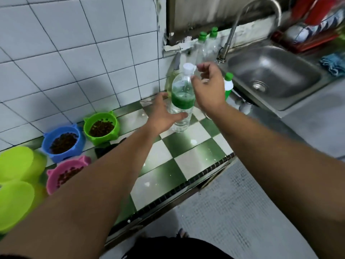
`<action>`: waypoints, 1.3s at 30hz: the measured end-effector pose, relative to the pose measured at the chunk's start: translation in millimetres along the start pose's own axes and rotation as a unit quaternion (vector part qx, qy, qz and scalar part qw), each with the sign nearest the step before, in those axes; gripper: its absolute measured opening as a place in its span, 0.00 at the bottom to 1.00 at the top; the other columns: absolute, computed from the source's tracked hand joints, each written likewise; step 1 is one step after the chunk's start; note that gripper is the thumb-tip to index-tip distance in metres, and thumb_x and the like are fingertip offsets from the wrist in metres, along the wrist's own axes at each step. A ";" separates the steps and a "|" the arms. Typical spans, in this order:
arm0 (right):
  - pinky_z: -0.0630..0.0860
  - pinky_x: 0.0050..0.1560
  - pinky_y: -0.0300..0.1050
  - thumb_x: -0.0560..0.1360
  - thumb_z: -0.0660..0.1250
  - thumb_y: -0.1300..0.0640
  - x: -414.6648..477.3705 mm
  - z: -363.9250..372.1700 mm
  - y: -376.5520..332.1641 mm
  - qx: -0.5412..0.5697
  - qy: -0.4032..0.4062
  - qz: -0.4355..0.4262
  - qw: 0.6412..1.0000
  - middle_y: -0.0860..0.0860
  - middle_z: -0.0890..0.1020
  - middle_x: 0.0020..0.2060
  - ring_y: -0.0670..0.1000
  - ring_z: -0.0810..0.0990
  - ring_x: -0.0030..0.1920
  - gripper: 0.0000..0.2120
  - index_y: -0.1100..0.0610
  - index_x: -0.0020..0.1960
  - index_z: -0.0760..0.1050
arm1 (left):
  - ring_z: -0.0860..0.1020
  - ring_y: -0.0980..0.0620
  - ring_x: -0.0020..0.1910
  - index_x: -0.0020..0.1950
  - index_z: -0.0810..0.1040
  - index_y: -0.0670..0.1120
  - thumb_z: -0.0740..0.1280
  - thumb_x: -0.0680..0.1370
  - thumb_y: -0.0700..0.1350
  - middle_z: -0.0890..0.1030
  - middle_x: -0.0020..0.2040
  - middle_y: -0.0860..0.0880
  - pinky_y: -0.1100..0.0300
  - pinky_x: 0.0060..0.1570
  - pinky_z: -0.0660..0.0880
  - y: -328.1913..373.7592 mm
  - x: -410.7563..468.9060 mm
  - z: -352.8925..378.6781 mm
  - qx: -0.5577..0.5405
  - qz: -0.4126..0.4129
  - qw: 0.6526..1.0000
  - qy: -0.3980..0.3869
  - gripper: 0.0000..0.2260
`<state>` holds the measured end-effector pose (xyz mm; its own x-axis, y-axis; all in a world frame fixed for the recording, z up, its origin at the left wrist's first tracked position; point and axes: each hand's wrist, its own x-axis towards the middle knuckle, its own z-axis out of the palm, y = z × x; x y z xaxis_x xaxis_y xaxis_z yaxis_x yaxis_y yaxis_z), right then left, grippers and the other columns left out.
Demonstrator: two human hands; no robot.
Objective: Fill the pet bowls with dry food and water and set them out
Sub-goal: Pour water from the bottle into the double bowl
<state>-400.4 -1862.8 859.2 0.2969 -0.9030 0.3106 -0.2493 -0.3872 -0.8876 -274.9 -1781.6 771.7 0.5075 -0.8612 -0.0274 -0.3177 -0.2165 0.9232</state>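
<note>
Fingers [200, 67] of the right hand [209, 88] sat half-curled just beside the cap [187, 67], forefinger level with it and thumb lower by the neck. Whether they actually had the cap pinched, I couldn't tell; the tips were blurred. Down below, the left hand [160, 113] was wrapped round the lower half of the bottle [182, 101], thumb across the front, fingers behind, and it looked like a steadying hold.

That bottle stood upright on the counter [186, 156], long axis straight up, with the cap at the very top. So the cap lay to the left of the right fingertips, at the same height, and the right hand was plainly the nearer one to it. By my read the next job was unscrewing: close on the cap and twist about that vertical axis while the left hand kept the body from turning.

Off to the left, well apart, the green bowl [100, 126], blue bowl [63, 141] and pink bowl [67, 174] already held dry food, and two lime bowls [16, 165] sat beyond them. The sink [270, 71] lay to the right.
</note>
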 end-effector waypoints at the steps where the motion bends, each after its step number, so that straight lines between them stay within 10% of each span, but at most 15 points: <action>1: 0.73 0.66 0.47 0.77 0.67 0.58 8.0 -0.3 -0.6 -0.014 -0.037 0.005 0.999 0.52 0.78 0.62 0.50 0.76 0.62 0.16 0.56 0.65 0.73 | 0.74 0.53 0.63 0.70 0.63 0.51 0.85 0.63 0.50 0.74 0.66 0.53 0.58 0.62 0.71 0.9 6.3 8.3 -0.010 0.002 1.000 0.000 0.43; 5: 0.66 0.73 0.43 0.83 0.59 0.60 24.7 0.0 0.0 -0.027 -0.164 0.005 0.986 0.53 0.71 0.72 0.48 0.69 0.71 0.20 0.57 0.75 0.66 | 0.75 0.49 0.66 0.67 0.59 0.55 0.86 0.59 0.52 0.73 0.68 0.50 0.50 0.68 0.74 -2.0 23.9 33.5 -0.039 -0.020 0.998 0.034 0.47; 17: 0.82 0.53 0.54 0.67 0.80 0.50 29.5 9.8 16.3 0.027 -0.010 0.051 0.998 0.50 0.85 0.46 0.50 0.84 0.49 0.19 0.57 0.53 0.79 | 0.78 0.48 0.63 0.71 0.65 0.54 0.87 0.57 0.52 0.79 0.64 0.52 0.46 0.64 0.77 -8.9 42.3 58.0 -0.058 -0.036 0.996 0.064 0.48; 26: 0.76 0.62 0.49 0.78 0.70 0.56 33.7 -3.4 16.4 0.009 -0.112 -0.013 0.994 0.53 0.77 0.54 0.47 0.78 0.52 0.13 0.61 0.60 0.78 | 0.80 0.51 0.60 0.67 0.65 0.62 0.83 0.52 0.59 0.81 0.60 0.55 0.49 0.63 0.79 -17.8 49.7 45.8 -0.042 -0.042 0.998 0.016 0.47; 34: 0.79 0.47 0.46 0.69 0.78 0.49 36.9 2.0 15.4 -0.009 -0.035 0.003 0.999 0.49 0.78 0.41 0.47 0.77 0.41 0.15 0.49 0.45 0.72 | 0.80 0.52 0.59 0.66 0.65 0.62 0.84 0.54 0.56 0.81 0.58 0.58 0.48 0.63 0.78 -16.8 50.8 39.4 -0.029 -0.047 0.998 -0.013 0.46; 39: 0.79 0.55 0.49 0.77 0.71 0.53 38.3 3.2 15.9 -0.014 -0.080 -0.016 0.997 0.53 0.81 0.52 0.49 0.79 0.50 0.11 0.55 0.56 0.76 | 0.79 0.51 0.62 0.73 0.64 0.57 0.85 0.56 0.53 0.80 0.62 0.55 0.46 0.65 0.77 -17.6 51.8 38.0 -0.039 -0.050 0.998 -0.017 0.50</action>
<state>-390.0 -1902.9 855.9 0.4470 -0.8500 0.2785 -0.2616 -0.4220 -0.8680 -273.4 -1839.9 739.5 0.5057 -0.8525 -0.1319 -0.2031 -0.2663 0.9422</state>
